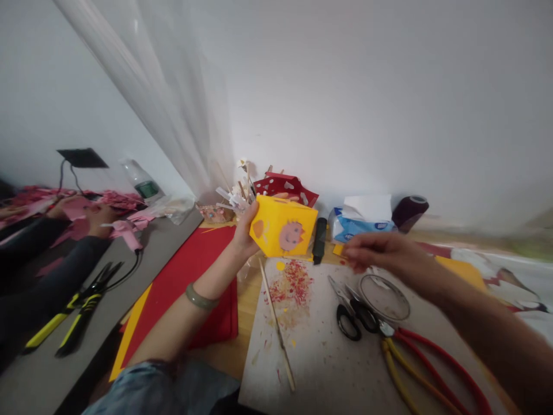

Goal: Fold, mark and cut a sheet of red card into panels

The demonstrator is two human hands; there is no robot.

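My left hand (247, 230), with a bangle on its wrist, holds up a yellow box-like piece (270, 242), seemingly felt or stiff paper. A round cartoon face (291, 235) with an orange crown and a tan shape decorate its front. To its right hovers my right hand (367, 251), slightly blurred, with thumb and fingers pressed together; whatever they may pinch is hidden. Black-handled scissors (352, 314) lie below that hand, beside a wire ring (384, 297) and pliers with red and yellow handles (427, 363).
A thin stick (277, 328) lies on the stained grey board (319, 357). Behind stand a black marker (319, 239), a tissue pack (363, 222) and a dark thread spool (410, 212). Red sheets (185, 271) lie left. Further left, another person's hands (97, 219) work near a pink glue gun (127, 233).
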